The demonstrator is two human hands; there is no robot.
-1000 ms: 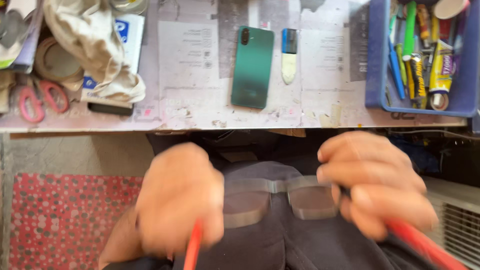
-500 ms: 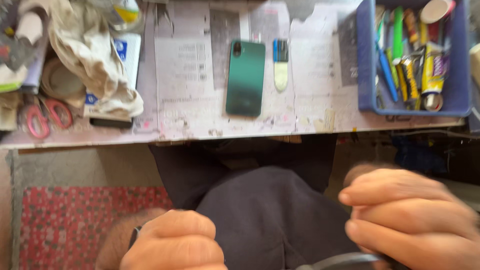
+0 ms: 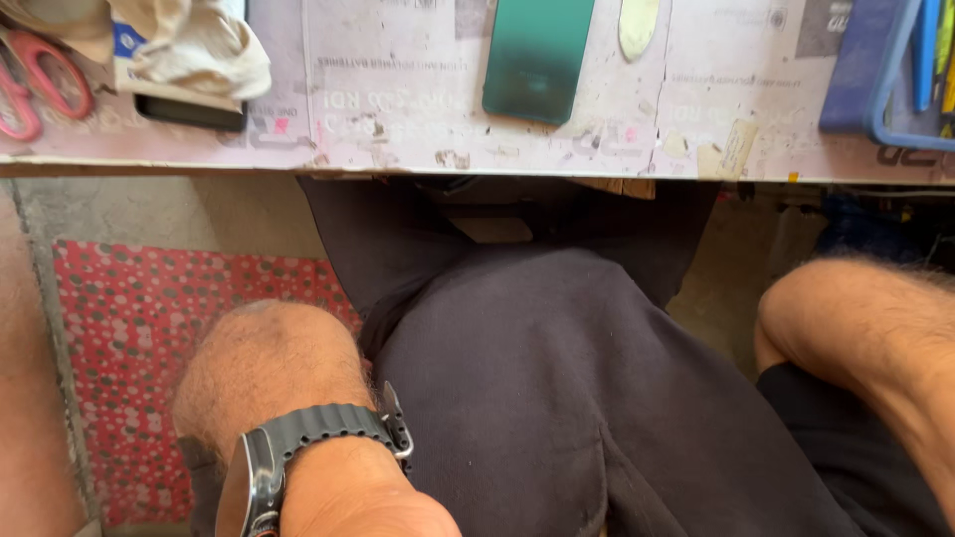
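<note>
Only the wrist and a bit of my left hand (image 3: 370, 509) show at the bottom edge, over my lap in dark shorts (image 3: 557, 398). A dark wristwatch (image 3: 298, 447) sits on that wrist. The fingers are cut off by the frame, so I cannot tell what they hold. My right hand is out of view; only a bare forearm (image 3: 865, 328) enters from the right.
The table edge (image 3: 418, 149) runs across the top. On it lie a green phone (image 3: 537, 55), red-handled scissors (image 3: 35, 85), a crumpled cloth (image 3: 189, 45) over a dark flat device, and a blue bin (image 3: 875, 89) with tools. A red dotted mat (image 3: 129, 328) covers the floor at left.
Both hands have dropped down and out of the frame. The red-handled tool and the grey piece seen a second ago are no longer visible. The table now sits higher and closer in view.
</note>
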